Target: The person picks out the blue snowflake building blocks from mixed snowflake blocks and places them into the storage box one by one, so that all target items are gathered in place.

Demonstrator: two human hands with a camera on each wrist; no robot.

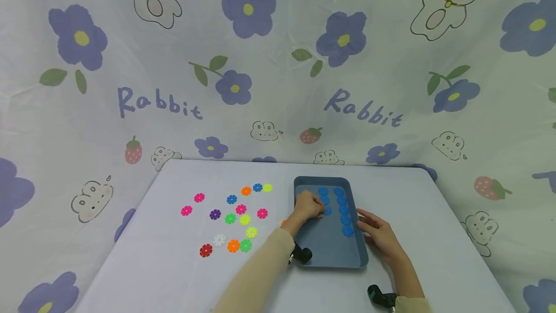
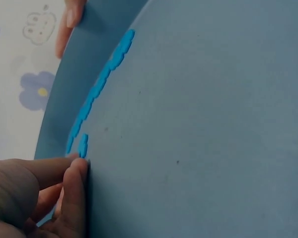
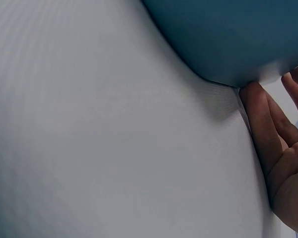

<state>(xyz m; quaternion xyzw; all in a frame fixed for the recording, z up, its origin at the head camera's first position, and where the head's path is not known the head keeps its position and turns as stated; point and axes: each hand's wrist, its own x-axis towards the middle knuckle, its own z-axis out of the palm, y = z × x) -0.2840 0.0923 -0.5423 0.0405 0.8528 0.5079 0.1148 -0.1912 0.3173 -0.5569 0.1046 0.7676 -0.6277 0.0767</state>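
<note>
A grey-blue tray (image 1: 332, 255) lies on the table with notched blue plastic discs (image 1: 345, 220) in it. Several form a column along its right side, and a shorter column stands to the left of that one. My left hand (image 1: 309, 205) reaches into the tray over its left side, thumb and fingertips pinching a blue disc (image 1: 327, 210) at the near end of the shorter column. In the left wrist view, those fingertips meet right at the blue disc (image 2: 83, 145). At the tray's right outer side, my right hand (image 1: 382, 236) rests its loosely extended fingertips against the wall.
Loose notched discs in pink, orange, green, yellow, purple, white and red, such as a red disc (image 1: 206, 250), are scattered on the white table (image 1: 143, 264) left of the tray. Two blue discs, one being a blue disc (image 1: 232, 199), lie among them. A patterned curtain (image 1: 278, 86) hangs behind.
</note>
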